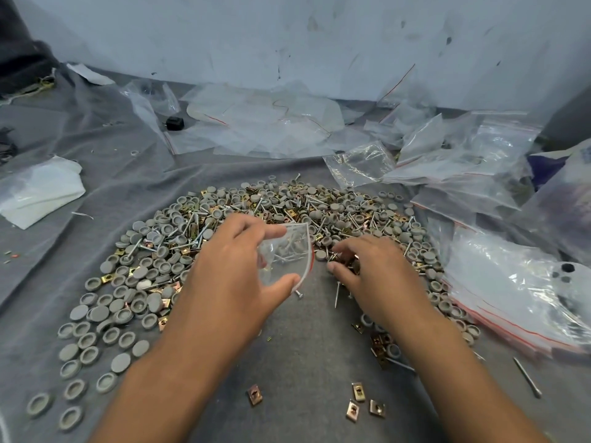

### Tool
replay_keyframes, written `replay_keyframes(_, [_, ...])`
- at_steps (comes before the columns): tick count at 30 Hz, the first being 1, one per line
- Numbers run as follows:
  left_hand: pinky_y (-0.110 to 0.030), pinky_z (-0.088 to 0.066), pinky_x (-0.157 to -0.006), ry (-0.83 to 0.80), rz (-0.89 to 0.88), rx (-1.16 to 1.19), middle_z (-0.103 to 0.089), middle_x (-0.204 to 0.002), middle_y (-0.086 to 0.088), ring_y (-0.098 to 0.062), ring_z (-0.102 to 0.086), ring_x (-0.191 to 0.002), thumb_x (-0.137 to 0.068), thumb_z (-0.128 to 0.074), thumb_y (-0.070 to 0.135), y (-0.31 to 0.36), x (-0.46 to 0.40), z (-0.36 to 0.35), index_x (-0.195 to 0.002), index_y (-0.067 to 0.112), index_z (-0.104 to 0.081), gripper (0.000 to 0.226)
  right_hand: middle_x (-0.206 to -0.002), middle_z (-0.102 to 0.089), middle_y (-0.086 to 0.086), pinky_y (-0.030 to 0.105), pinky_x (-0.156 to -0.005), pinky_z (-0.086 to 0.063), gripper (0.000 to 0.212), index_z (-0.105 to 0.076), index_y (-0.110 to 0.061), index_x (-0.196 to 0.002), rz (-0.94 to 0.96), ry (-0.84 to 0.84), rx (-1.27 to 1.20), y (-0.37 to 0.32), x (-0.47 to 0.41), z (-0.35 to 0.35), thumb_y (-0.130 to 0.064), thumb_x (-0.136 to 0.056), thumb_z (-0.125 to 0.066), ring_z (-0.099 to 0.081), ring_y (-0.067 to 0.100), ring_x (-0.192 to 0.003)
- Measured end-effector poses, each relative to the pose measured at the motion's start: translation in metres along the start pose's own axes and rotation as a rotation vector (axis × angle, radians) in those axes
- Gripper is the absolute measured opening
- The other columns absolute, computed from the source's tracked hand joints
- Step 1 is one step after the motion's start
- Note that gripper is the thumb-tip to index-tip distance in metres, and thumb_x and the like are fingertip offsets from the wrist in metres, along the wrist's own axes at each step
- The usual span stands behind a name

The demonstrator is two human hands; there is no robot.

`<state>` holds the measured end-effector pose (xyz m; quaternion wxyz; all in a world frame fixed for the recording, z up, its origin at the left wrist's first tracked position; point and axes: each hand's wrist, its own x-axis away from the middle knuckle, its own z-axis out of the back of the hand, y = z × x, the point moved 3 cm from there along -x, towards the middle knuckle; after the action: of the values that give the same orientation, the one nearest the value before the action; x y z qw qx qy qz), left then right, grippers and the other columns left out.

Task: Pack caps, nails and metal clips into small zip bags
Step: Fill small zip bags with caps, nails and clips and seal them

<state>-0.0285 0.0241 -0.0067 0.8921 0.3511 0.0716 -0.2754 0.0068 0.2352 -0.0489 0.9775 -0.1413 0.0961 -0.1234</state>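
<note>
A wide heap of grey round caps (121,295), silver nails (188,241) and brass metal clips (358,391) lies on a grey cloth (303,353). My left hand (230,273) holds a small clear zip bag (287,254) with a red strip, mouth facing right; nails and a cap show inside it. My right hand (371,270) rests in the heap just right of the bag, fingers curled over small parts at the fingertips. Whether it holds any of them is hidden.
Empty and filled zip bags (499,282) pile up on the right and along the back (262,123). A white folded cloth (38,193) lies at the left. A loose nail (527,377) lies at the right front. A pale wall stands behind.
</note>
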Motion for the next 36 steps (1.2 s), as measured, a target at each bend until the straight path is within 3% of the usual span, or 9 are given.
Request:
replay_keyframes(4, [-0.006, -0.039, -0.072, -0.001, 0.006, 0.005, -0.049, -0.111, 0.023, 0.004, -0.056, -0.081, -0.070, -0.084, 0.043, 0.000, -0.001, 0.001, -0.127, 0.036, -0.062, 0.061, -0.105, -0.061, -0.011, 0.029, -0.080, -0.043, 0.021, -0.064, -0.032, -0.114, -0.004, 0.039, 0.057, -0.014, -0.002, -0.009, -0.040, -0.095, -0.063, -0.050, 0.014, -0.103])
replay_keyframes(8, [0.000, -0.035, -0.079, 0.008, 0.013, 0.006, -0.049, -0.111, 0.023, 0.004, -0.055, -0.080, -0.070, -0.086, 0.041, -0.001, -0.001, 0.002, -0.126, 0.035, -0.063, 0.061, -0.106, -0.063, -0.007, 0.034, -0.080, -0.047, 0.023, -0.064, -0.027, -0.116, 0.007, 0.045, 0.054, -0.020, -0.005, -0.010, -0.023, -0.095, -0.058, -0.056, 0.019, -0.102])
replay_keyframes(12, [-0.006, -0.040, -0.074, 0.007, 0.012, 0.007, -0.050, -0.110, 0.023, 0.003, -0.056, -0.080, -0.069, -0.086, 0.041, -0.002, 0.000, 0.002, -0.126, 0.034, -0.064, 0.061, -0.106, -0.066, -0.005, 0.035, -0.080, -0.051, 0.022, -0.067, -0.024, -0.113, 0.006, 0.042, 0.056, -0.020, -0.003, -0.009, -0.019, -0.094, -0.058, -0.061, 0.021, -0.102])
replay_keyframes(16, [-0.006, -0.039, -0.074, 0.012, 0.011, 0.011, -0.049, -0.111, 0.024, 0.004, -0.055, -0.082, -0.070, -0.085, 0.043, -0.003, -0.001, 0.002, -0.127, 0.036, -0.062, 0.061, -0.100, -0.068, -0.006, 0.036, -0.079, -0.054, 0.020, -0.068, -0.026, -0.110, -0.032, 0.055, 0.012, -0.020, -0.005, -0.007, -0.019, -0.093, -0.060, -0.063, 0.018, -0.094])
replay_keyframes(20, [-0.010, -0.041, -0.075, 0.024, 0.008, 0.012, -0.050, -0.110, 0.024, 0.006, -0.054, -0.082, -0.070, -0.084, 0.044, -0.003, -0.001, 0.004, -0.126, 0.035, -0.062, 0.061, -0.096, -0.066, -0.006, 0.035, -0.079, -0.054, 0.016, -0.072, -0.020, -0.107, 0.056, 0.175, -0.132, -0.022, -0.009, 0.000, -0.016, -0.092, -0.067, -0.061, 0.014, -0.088])
replay_keyframes(23, [-0.019, -0.046, -0.079, 0.031, 0.010, 0.017, -0.050, -0.110, 0.022, 0.002, -0.055, -0.083, -0.070, -0.085, 0.042, -0.002, -0.001, 0.004, -0.125, 0.034, -0.063, 0.060, -0.101, -0.059, -0.003, 0.030, -0.080, -0.050, 0.020, -0.075, -0.020, -0.111, 0.055, 0.115, -0.125, -0.026, -0.014, -0.009, -0.017, -0.093, -0.066, -0.058, 0.015, -0.090])
replay_keyframes(29, [-0.025, -0.050, -0.081, 0.037, 0.009, 0.029, -0.050, -0.110, 0.021, -0.005, -0.056, -0.085, -0.070, -0.087, 0.039, -0.003, -0.001, 0.003, -0.125, 0.032, -0.064, 0.060, -0.108, -0.054, -0.002, 0.031, -0.086, -0.050, 0.019, -0.073, -0.021, -0.113, 0.031, 0.076, -0.044, -0.026, -0.014, -0.017, -0.026, -0.095, -0.069, -0.058, 0.019, -0.102])
replay_keyframes(33, [-0.021, -0.047, -0.080, 0.043, -0.001, 0.021, -0.048, -0.109, 0.023, -0.001, -0.056, -0.084, -0.071, -0.086, 0.041, -0.003, 0.000, 0.003, -0.125, 0.035, -0.062, 0.060, -0.108, -0.058, -0.002, 0.033, -0.084, -0.051, 0.019, -0.072, -0.022, -0.114, -0.006, 0.085, 0.003, -0.023, -0.013, -0.018, -0.029, -0.099, -0.063, -0.059, 0.019, -0.099])
replay_keyframes(36, [-0.017, -0.043, -0.078, 0.034, 0.001, 0.010, -0.047, -0.109, 0.025, 0.001, -0.054, -0.085, -0.071, -0.085, 0.044, -0.004, 0.000, 0.002, -0.125, 0.037, -0.061, 0.060, -0.101, -0.059, -0.003, 0.026, -0.078, -0.042, 0.022, -0.072, -0.019, -0.111, 0.006, 0.101, -0.009, -0.019, -0.015, -0.018, -0.027, -0.105, -0.053, -0.054, 0.016, -0.092])
